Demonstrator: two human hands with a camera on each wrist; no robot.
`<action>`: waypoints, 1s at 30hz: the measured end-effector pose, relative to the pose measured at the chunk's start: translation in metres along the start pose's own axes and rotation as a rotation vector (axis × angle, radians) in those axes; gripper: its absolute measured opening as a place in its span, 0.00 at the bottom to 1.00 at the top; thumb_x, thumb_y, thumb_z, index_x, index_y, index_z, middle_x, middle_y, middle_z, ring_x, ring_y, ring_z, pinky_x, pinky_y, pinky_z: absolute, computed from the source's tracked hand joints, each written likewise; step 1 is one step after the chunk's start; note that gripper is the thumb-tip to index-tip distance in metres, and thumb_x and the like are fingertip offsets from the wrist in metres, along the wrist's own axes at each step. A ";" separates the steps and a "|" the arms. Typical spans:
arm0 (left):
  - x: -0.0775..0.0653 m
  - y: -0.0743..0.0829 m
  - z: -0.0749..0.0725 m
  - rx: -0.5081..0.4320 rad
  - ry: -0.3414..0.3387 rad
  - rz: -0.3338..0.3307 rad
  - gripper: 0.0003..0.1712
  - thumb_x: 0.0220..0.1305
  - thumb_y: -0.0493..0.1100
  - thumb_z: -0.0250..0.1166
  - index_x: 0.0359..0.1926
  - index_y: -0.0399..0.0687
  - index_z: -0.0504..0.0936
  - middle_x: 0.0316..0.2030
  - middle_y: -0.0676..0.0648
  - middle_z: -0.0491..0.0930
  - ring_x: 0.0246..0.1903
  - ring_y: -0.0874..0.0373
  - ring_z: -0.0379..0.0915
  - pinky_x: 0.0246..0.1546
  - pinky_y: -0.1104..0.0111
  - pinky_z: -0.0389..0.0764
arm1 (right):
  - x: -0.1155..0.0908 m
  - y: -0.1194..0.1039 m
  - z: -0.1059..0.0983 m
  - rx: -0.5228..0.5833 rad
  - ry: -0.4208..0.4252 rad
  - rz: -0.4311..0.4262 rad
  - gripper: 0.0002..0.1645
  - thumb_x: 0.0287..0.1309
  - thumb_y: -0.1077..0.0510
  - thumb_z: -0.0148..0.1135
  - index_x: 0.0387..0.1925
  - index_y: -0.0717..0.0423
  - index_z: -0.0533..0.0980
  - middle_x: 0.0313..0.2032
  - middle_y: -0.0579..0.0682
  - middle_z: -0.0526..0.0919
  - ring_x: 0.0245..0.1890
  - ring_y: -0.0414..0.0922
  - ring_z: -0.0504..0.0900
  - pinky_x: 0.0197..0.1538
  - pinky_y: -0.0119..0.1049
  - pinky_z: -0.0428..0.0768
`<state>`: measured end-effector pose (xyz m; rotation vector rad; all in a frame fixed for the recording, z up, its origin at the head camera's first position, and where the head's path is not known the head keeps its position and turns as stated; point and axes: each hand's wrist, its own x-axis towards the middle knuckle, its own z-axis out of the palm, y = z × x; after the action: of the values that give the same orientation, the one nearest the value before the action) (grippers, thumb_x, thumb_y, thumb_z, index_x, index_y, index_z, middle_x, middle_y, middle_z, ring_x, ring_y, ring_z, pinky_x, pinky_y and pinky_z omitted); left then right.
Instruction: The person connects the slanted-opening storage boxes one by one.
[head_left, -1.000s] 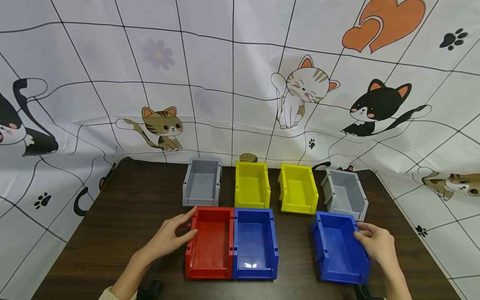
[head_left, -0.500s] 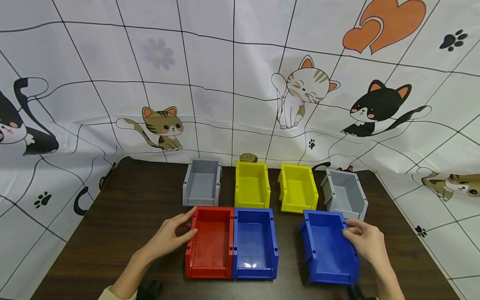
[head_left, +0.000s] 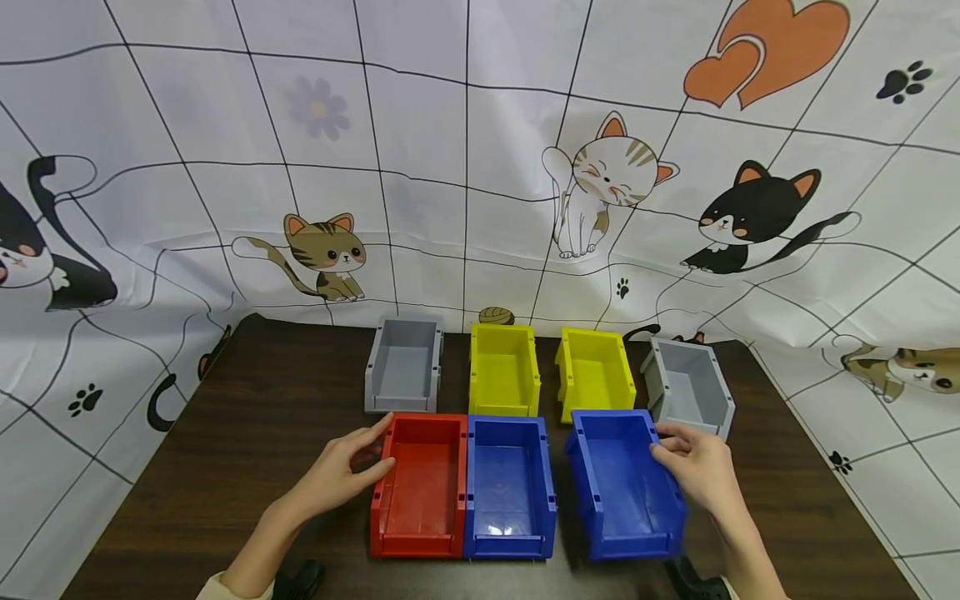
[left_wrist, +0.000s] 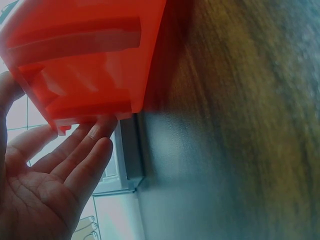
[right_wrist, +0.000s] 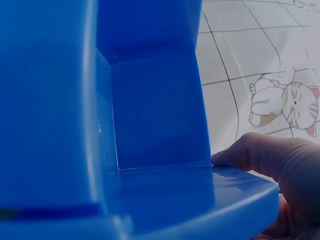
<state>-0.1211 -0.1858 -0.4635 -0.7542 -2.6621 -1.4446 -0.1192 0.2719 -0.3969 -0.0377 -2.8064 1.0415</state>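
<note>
On the dark wooden table, a red storage bin (head_left: 422,483) stands side by side with a blue storage bin (head_left: 510,487). My left hand (head_left: 341,471) touches the red bin's left wall, its fingers fairly straight; the left wrist view shows that hand (left_wrist: 60,170) with fingertips against the bin's wall (left_wrist: 85,80). With my right hand (head_left: 701,467) I pinch the right wall of a second blue bin (head_left: 633,483), thumb on the inside. It is slightly turned, with a narrow gap to the first blue bin. In the right wrist view, the thumb (right_wrist: 240,152) lies at its rim.
Behind stands a row of smaller bins: a grey bin (head_left: 405,367), a yellow bin (head_left: 504,367), another yellow bin (head_left: 596,375) and a grey bin (head_left: 690,383) at the right. A cat-patterned cloth (head_left: 420,208) hangs behind the table (head_left: 285,375).
My right hand has moved left with the second blue bin, bringing it close to the first blue bin. My left hand and the red bin have stayed in place.
</note>
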 end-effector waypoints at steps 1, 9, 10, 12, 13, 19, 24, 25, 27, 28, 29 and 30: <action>0.000 0.000 0.000 0.000 0.000 -0.001 0.36 0.60 0.39 0.64 0.66 0.32 0.62 0.52 0.33 0.74 0.43 0.48 0.77 0.42 0.59 0.81 | 0.001 -0.002 0.001 0.005 -0.002 -0.003 0.17 0.50 0.65 0.65 0.44 0.70 0.78 0.27 0.56 0.85 0.22 0.39 0.81 0.25 0.26 0.76; 0.000 0.000 0.000 0.003 0.001 -0.002 0.36 0.60 0.40 0.64 0.66 0.32 0.62 0.51 0.34 0.74 0.43 0.48 0.77 0.42 0.59 0.80 | 0.008 -0.013 0.006 0.053 -0.034 0.011 0.18 0.53 0.65 0.63 0.45 0.70 0.77 0.27 0.56 0.84 0.23 0.42 0.81 0.25 0.27 0.76; 0.000 0.000 0.000 0.003 0.001 -0.003 0.36 0.60 0.40 0.64 0.66 0.32 0.62 0.51 0.34 0.75 0.43 0.48 0.77 0.42 0.59 0.80 | 0.009 -0.014 0.007 0.059 -0.039 0.011 0.18 0.53 0.65 0.63 0.45 0.70 0.77 0.28 0.56 0.84 0.24 0.43 0.81 0.25 0.27 0.77; 0.000 0.000 0.000 0.001 0.000 -0.003 0.36 0.60 0.40 0.64 0.66 0.32 0.62 0.51 0.34 0.75 0.42 0.48 0.77 0.42 0.59 0.80 | 0.010 -0.015 0.008 0.060 -0.043 0.005 0.17 0.53 0.65 0.63 0.45 0.70 0.77 0.27 0.56 0.84 0.24 0.43 0.81 0.25 0.27 0.76; 0.000 0.000 0.000 0.000 -0.001 -0.002 0.36 0.60 0.40 0.64 0.66 0.32 0.62 0.51 0.34 0.75 0.42 0.48 0.77 0.42 0.58 0.80 | 0.010 -0.016 0.008 0.061 -0.046 0.005 0.18 0.53 0.65 0.63 0.45 0.70 0.77 0.27 0.56 0.84 0.24 0.43 0.81 0.25 0.27 0.77; 0.000 0.000 0.000 -0.006 0.005 0.005 0.36 0.60 0.39 0.65 0.66 0.32 0.62 0.51 0.34 0.75 0.42 0.48 0.77 0.42 0.58 0.81 | 0.010 -0.020 0.010 0.079 -0.062 0.014 0.18 0.53 0.66 0.63 0.45 0.71 0.76 0.27 0.57 0.84 0.23 0.43 0.81 0.25 0.28 0.77; 0.000 0.001 0.000 -0.005 0.012 0.003 0.36 0.59 0.39 0.65 0.66 0.32 0.62 0.51 0.34 0.74 0.42 0.49 0.77 0.42 0.58 0.81 | 0.011 -0.021 0.011 0.044 -0.079 0.012 0.18 0.52 0.66 0.62 0.45 0.71 0.76 0.25 0.55 0.84 0.21 0.42 0.80 0.24 0.29 0.76; 0.000 0.001 0.000 -0.005 0.012 0.001 0.36 0.60 0.39 0.65 0.66 0.32 0.62 0.51 0.34 0.74 0.42 0.49 0.76 0.42 0.58 0.81 | 0.011 -0.021 0.010 0.037 -0.085 0.013 0.18 0.52 0.66 0.62 0.45 0.72 0.76 0.25 0.55 0.84 0.20 0.42 0.80 0.24 0.29 0.76; 0.000 0.001 0.000 -0.001 0.012 0.000 0.36 0.60 0.39 0.65 0.66 0.32 0.62 0.51 0.34 0.75 0.42 0.49 0.76 0.42 0.58 0.81 | 0.012 -0.022 0.010 0.031 -0.099 0.020 0.18 0.52 0.66 0.61 0.45 0.72 0.76 0.25 0.54 0.84 0.20 0.42 0.79 0.24 0.29 0.76; 0.000 0.001 0.000 -0.002 0.012 0.000 0.36 0.60 0.39 0.65 0.66 0.32 0.62 0.51 0.34 0.75 0.42 0.49 0.76 0.42 0.58 0.81 | 0.012 -0.022 0.009 0.026 -0.107 0.024 0.18 0.52 0.66 0.61 0.45 0.72 0.76 0.24 0.54 0.83 0.20 0.42 0.79 0.24 0.29 0.76; 0.000 0.001 0.000 -0.001 0.012 -0.001 0.36 0.60 0.39 0.65 0.66 0.32 0.62 0.51 0.34 0.75 0.42 0.49 0.76 0.42 0.58 0.81 | 0.012 -0.023 0.009 0.020 -0.115 0.026 0.18 0.52 0.66 0.60 0.45 0.72 0.76 0.24 0.54 0.83 0.20 0.42 0.79 0.24 0.29 0.76; 0.000 0.001 0.000 -0.002 0.011 -0.002 0.36 0.60 0.39 0.65 0.66 0.32 0.62 0.51 0.34 0.75 0.42 0.49 0.76 0.42 0.58 0.81 | 0.012 -0.023 0.009 0.012 -0.122 0.029 0.18 0.52 0.66 0.60 0.45 0.73 0.76 0.24 0.54 0.83 0.20 0.42 0.79 0.24 0.29 0.76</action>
<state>-0.1207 -0.1853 -0.4623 -0.7420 -2.6537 -1.4482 -0.1321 0.2496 -0.3868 -0.0137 -2.9161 1.1031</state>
